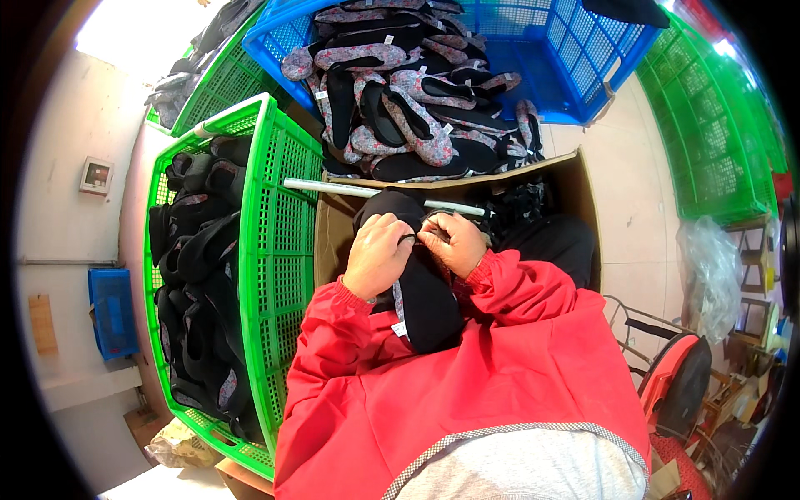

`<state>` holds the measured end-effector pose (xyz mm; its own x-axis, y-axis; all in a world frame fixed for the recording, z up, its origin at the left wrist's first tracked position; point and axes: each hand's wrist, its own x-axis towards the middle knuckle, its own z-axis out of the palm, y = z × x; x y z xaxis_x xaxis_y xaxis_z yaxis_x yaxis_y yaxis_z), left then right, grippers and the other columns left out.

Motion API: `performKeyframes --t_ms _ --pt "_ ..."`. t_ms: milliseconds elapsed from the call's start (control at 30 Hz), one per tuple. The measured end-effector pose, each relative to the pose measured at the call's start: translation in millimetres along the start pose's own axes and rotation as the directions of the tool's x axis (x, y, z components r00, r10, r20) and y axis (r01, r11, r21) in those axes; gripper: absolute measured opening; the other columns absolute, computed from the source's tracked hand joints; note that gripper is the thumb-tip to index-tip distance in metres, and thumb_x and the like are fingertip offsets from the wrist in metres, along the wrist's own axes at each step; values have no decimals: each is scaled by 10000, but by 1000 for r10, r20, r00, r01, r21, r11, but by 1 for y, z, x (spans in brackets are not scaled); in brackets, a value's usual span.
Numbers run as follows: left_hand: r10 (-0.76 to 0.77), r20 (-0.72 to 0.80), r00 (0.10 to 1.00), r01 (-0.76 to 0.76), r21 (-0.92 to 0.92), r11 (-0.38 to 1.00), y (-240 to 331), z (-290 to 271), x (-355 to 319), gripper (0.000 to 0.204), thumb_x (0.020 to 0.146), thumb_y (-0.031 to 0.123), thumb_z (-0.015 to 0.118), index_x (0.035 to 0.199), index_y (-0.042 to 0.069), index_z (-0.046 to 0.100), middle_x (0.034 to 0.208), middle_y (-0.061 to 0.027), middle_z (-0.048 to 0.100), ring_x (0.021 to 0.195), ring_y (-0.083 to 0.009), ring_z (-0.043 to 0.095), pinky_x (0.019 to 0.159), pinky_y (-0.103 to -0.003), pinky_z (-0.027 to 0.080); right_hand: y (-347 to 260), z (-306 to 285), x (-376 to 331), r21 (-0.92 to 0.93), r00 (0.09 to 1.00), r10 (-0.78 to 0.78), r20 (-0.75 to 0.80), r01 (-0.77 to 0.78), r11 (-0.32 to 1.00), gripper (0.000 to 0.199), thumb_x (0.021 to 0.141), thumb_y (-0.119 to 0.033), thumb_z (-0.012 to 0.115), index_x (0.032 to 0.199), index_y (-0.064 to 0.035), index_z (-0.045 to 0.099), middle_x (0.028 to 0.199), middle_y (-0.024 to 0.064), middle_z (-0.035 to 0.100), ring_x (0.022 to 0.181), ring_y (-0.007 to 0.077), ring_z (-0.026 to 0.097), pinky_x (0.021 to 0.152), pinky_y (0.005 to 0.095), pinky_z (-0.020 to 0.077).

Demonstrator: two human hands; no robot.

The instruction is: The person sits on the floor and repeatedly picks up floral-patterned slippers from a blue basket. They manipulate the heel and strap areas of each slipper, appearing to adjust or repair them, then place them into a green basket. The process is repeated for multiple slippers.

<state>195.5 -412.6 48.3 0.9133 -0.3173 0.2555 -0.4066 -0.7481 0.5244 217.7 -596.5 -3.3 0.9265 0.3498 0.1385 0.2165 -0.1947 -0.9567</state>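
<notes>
A black slipper [427, 304] with a flowered grey edge and a small white tag lies on my lap, its toe part reaching up between my hands. My left hand [375, 252] is closed in a pinch on a thin black cord at the slipper's opening. Close beside it, my right hand [454, 243] pinches the same dark strip, thumb and forefinger pressed together. The fingertips of both hands nearly meet. Whether the cord belongs to the slipper's edge is hard to see, and the slipper's far end is partly hidden by my fingers.
An open cardboard box [586, 187] stands before me, with a white tube [329, 187] across it. Flowered slippers [417, 125] pile up beyond, against a blue crate [521, 79]. Left is a green crate [279, 200] of black slippers [200, 258]. More green crates [708, 125] stand right.
</notes>
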Motion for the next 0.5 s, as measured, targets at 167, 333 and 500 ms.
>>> performKeyframes --t_ms 167,333,500 --pt "-12 9 1000 12 -4 1000 -1 0 2 91 768 61 658 843 43 611 829 -107 565 839 -329 551 752 -412 455 40 7 -6 541 959 276 -68 -197 817 119 930 -140 660 905 -34 614 792 -54 557 724 50 483 667 232 421" --pt "-54 33 998 54 -11 998 -1 -2 0 95 788 70 653 861 30 609 846 -106 558 878 -325 548 780 -401 450 41 -9 -7 582 815 556 -162 -376 721 123 931 -164 662 904 -47 632 823 -41 607 702 48 476 668 206 400" --pt "-57 9 998 57 -41 997 -2 -1 0 106 763 70 667 860 47 631 835 -105 576 843 -328 552 764 -413 455 38 -18 -12 548 913 392 -111 -273 791 278 919 -159 665 1160 -35 604 1064 12 623 753 42 493 654 210 403"
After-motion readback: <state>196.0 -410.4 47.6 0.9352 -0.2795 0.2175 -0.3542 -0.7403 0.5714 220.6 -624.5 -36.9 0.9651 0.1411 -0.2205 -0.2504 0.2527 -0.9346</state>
